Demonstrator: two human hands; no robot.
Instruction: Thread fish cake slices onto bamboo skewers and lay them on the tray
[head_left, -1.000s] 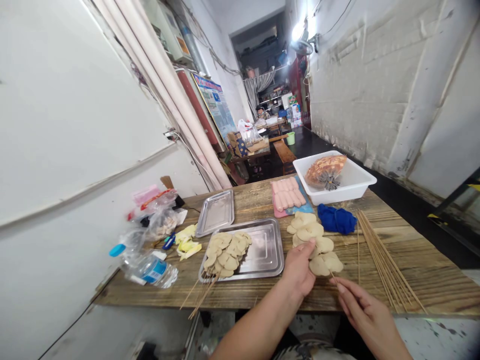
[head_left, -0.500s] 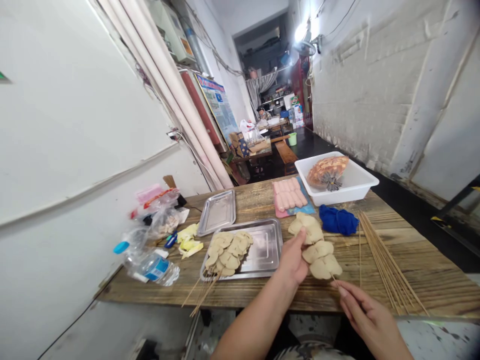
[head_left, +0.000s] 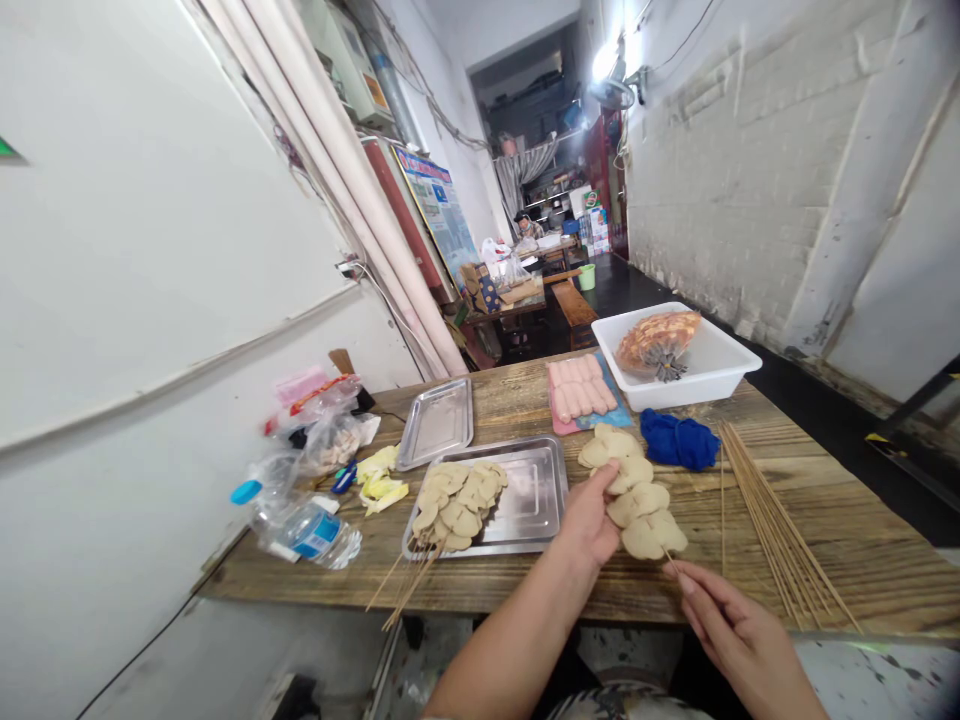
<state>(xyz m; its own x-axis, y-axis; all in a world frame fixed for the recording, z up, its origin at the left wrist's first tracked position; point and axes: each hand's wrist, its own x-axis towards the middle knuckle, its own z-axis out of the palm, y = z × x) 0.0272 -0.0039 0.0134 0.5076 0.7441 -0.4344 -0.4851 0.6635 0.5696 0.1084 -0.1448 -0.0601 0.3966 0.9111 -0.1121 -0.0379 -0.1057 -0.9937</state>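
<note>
My left hand (head_left: 592,515) has its thumb on top of the beige, flat, rounded slices (head_left: 646,505) threaded along a thin bamboo skewer (head_left: 671,563). Its other fingers are partly hidden beneath the slices. The bare lower end of this skewer is pinched between the thumb and fingers of my right hand (head_left: 724,610). To the left, finished-looking skewers of similar slices (head_left: 457,503) lie heaped on a metal tray (head_left: 536,490), their sticks jutting over the table's front edge. Loose bamboo skewers (head_left: 776,525) fan out right of my hands.
Pink sausages (head_left: 581,388) lie on a package beside a white plastic tub (head_left: 675,390) holding a bagged item. A blue cloth (head_left: 679,440) sits near the skewers. Another metal tray (head_left: 437,425), yellow scraps (head_left: 382,488) and a water bottle (head_left: 319,535) are leftward. A person (head_left: 527,228) sits far back.
My left thumb has shifted up along the slices, away from the lower ones. The right hand keeps its pinch on the skewer's end. The view has shifted slightly.
</note>
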